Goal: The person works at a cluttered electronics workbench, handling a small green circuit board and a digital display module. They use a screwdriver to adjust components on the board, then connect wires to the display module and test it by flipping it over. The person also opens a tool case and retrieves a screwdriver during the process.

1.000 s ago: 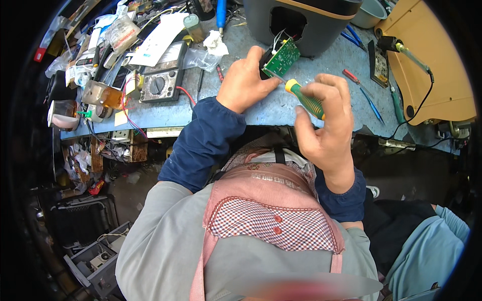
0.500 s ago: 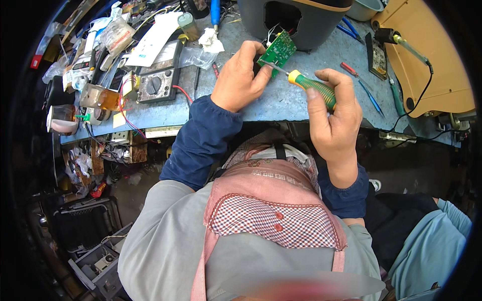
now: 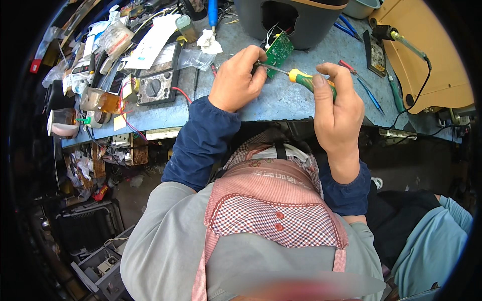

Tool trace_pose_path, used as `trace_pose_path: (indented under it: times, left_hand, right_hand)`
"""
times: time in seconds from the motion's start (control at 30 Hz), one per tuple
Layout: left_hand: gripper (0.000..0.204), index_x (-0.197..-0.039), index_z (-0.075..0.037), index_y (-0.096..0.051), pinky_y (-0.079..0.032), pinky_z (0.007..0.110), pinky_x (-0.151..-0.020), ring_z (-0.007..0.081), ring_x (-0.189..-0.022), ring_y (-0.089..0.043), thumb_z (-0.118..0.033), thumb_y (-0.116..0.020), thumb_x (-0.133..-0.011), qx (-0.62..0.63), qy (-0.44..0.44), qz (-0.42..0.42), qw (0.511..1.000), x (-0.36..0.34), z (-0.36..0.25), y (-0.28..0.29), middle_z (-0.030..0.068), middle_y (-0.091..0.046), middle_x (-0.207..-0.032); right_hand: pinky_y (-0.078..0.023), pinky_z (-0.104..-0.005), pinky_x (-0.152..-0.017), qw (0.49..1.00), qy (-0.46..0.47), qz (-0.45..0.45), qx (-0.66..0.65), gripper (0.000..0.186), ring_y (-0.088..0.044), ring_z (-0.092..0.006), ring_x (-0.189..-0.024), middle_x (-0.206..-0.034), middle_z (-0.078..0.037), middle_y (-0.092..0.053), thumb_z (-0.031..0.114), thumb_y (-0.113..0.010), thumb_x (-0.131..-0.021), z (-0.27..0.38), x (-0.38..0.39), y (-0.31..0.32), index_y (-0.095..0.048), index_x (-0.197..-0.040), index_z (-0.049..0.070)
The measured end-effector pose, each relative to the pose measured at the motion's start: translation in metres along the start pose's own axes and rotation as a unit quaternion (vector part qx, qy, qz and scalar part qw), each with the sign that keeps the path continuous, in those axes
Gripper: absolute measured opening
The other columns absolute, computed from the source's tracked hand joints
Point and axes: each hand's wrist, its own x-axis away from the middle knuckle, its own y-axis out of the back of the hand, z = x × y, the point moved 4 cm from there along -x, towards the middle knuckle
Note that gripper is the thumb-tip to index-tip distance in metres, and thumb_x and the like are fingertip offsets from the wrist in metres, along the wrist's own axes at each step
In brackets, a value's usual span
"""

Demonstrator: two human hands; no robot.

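Note:
A green circuit board [image 3: 279, 50] stands tilted in front of the opening of a dark grey appliance housing [image 3: 296, 27], with pale wires running from it into the opening. My left hand [image 3: 240, 78] is closed at the board's left edge, thumb and fingers pinching there; its fingertips partly hide what they grip. In my right hand [image 3: 337, 95] is a screwdriver [image 3: 307, 80] with a green and yellow handle, held between thumb and fingers. The screwdriver's metal shaft points left, and its tip reaches the left fingertips beside the board.
An analog multimeter [image 3: 156, 86] with a red lead lies left of my hands, beside heaped clutter. At the right are a red and blue tool [image 3: 370, 95], blue-handled pliers [image 3: 347, 27], a soldering iron [image 3: 409, 44] and a yellow panel [image 3: 442, 65]. Another person's leg [image 3: 432, 246] is at lower right.
The screwdriver's handle has turned slightly in my right hand, and its thumb has moved up along the handle. My left hand has shifted slightly left and down along the board's edge.

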Motion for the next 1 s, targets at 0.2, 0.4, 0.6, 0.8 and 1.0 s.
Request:
trace_pose_path:
  times: [0.2,0.4,0.6,0.8,1.0]
  left_hand:
    - [0.02,-0.108,-0.004,-0.061,-0.055,0.045,-0.071,0.0415,-0.082,-0.069,-0.003,-0.071,-0.09,0.018,0.01,0.011,1.0,-0.001,-0.001,0.0,0.019,-0.069,-0.094]
    - [0.019,-0.106,-0.003,-0.063,-0.055,0.043,-0.072,0.0398,-0.082,-0.07,-0.002,-0.071,-0.09,0.034,0.026,0.02,0.999,0.0,-0.002,0.001,0.0192,-0.07,-0.094]
    - [0.018,-0.106,-0.002,-0.063,-0.056,0.042,-0.072,0.0381,-0.082,-0.071,-0.003,-0.072,-0.09,0.043,0.047,0.027,0.998,0.001,-0.001,0.001,0.0187,-0.072,-0.094]
    - [0.019,-0.106,-0.002,-0.064,-0.055,0.04,-0.07,0.0364,-0.078,-0.071,-0.004,-0.073,-0.09,0.051,0.083,0.038,0.995,0.001,0.002,0.003,0.0183,-0.072,-0.091]
    - [0.019,-0.105,-0.003,-0.064,-0.051,0.037,-0.063,0.028,-0.068,-0.067,-0.005,-0.075,-0.09,0.06,0.115,0.049,0.99,0.001,0.005,0.004,0.0158,-0.072,-0.088]
  right_hand:
    - [-0.056,-0.039,-0.075,0.999,0.024,0.002,0.029,0.03,-0.071,-0.0323,-0.089,-0.106,-0.017,-0.067,0.007,-0.073,-0.091,-0.002,0.005,-0.001,-0.065,-0.12,0.004]
    - [-0.056,-0.0409,-0.067,0.982,0.16,-0.1,0.016,0.025,-0.074,-0.0356,-0.08,-0.102,-0.016,-0.074,0.014,-0.074,-0.095,0.01,0.006,-0.002,-0.068,-0.117,0.004]
    - [-0.057,-0.0414,-0.067,0.985,0.149,-0.084,0.014,0.032,-0.074,-0.0369,-0.081,-0.1,-0.017,-0.073,0.015,-0.076,-0.093,0.001,0.007,-0.004,-0.066,-0.121,0.005]
    - [-0.057,-0.0408,-0.068,0.99,0.133,-0.048,0.004,0.04,-0.075,-0.0372,-0.082,-0.1,-0.017,-0.073,0.022,-0.082,-0.09,-0.006,0.008,-0.003,-0.065,-0.123,0.005]
    - [-0.058,-0.04,-0.07,0.997,0.067,-0.027,-0.021,0.037,-0.075,-0.035,-0.084,-0.104,-0.017,-0.072,0.017,-0.081,-0.09,-0.003,0.01,-0.004,-0.066,-0.122,0.005]
